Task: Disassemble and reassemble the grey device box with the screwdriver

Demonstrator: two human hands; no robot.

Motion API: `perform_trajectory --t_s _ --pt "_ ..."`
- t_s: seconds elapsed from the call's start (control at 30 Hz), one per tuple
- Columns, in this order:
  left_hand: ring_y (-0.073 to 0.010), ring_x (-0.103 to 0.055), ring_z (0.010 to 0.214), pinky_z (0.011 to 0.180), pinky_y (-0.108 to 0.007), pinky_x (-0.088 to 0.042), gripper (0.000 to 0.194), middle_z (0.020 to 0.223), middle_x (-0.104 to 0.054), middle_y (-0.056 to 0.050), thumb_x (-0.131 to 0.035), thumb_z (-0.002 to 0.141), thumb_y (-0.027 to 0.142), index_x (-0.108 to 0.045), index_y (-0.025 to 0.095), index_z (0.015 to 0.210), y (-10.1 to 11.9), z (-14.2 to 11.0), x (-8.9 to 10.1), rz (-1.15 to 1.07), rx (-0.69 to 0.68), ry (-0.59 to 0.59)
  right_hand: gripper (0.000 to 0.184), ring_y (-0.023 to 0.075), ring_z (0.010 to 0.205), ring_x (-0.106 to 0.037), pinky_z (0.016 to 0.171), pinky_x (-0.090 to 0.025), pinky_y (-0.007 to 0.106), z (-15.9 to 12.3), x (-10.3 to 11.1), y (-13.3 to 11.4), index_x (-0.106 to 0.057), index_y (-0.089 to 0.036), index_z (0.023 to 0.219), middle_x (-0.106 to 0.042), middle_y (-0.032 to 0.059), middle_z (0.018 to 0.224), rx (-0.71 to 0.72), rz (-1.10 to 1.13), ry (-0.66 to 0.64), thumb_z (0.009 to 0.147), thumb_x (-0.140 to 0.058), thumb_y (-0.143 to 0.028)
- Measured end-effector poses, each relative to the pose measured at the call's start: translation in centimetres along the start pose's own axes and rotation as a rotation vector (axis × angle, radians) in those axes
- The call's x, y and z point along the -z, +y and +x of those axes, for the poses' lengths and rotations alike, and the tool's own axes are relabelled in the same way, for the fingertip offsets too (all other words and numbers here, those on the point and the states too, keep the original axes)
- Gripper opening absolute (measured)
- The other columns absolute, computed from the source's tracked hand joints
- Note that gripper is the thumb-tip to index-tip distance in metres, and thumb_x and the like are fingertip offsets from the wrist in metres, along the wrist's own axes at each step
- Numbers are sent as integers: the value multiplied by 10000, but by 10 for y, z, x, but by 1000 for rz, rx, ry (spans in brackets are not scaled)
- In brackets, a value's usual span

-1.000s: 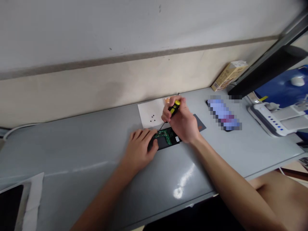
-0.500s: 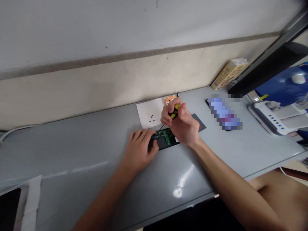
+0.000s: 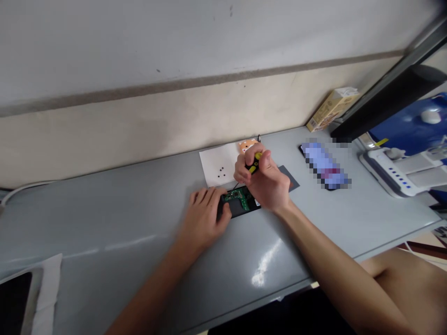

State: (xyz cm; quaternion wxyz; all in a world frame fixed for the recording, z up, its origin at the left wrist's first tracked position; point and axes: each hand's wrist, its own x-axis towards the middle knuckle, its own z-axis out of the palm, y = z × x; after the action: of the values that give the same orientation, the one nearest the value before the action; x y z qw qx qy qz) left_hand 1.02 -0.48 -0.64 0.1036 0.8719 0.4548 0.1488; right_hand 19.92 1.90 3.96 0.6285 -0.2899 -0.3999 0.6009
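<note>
My right hand is closed around the black-and-yellow handle of a screwdriver. The screwdriver's thin shaft slants down to the far edge of an opened black electronic device; its tip is too small to make out. A green circuit board shows inside the black casing. My left hand grips the casing's left end, fingers along the far side and thumb on the near side. The right hand covers part of the device's right end.
Several tiny black screws lie on white paper behind the device. An orange animal-face case sits by the wall. To the right are a grey card, a phone, a carton and a power strip. A tablet-like object lies front left.
My right hand has turned slightly with the screwdriver, its handle now more covered by the fingers. More of the orange case shows behind it. The left hand stays on the casing.
</note>
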Motion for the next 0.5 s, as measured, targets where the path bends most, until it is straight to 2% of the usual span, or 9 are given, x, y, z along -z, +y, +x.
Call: perform_trajectory --t_s 0.2,0.5 --pt "-300 -580 1053 930 -463 -400 222 1158 -681 -81 -472 1010 265 -557 217 1209 2 1 2 0 -15 -10 382 150 604 -355 589 -387 312 -1 -3 1 -513 -253 838 -400 -10 680 19 27 -14 973 -546 -610" --pt "-300 -582 1060 935 -464 -403 209 1132 -677 -83 -476 1007 278 -568 211 1183 3 1 3 10 -4 -6 413 158 602 -357 568 -393 312 -2 -5 0 -495 -259 828 -370 -12 680 62 -18 1 946 -567 -648"
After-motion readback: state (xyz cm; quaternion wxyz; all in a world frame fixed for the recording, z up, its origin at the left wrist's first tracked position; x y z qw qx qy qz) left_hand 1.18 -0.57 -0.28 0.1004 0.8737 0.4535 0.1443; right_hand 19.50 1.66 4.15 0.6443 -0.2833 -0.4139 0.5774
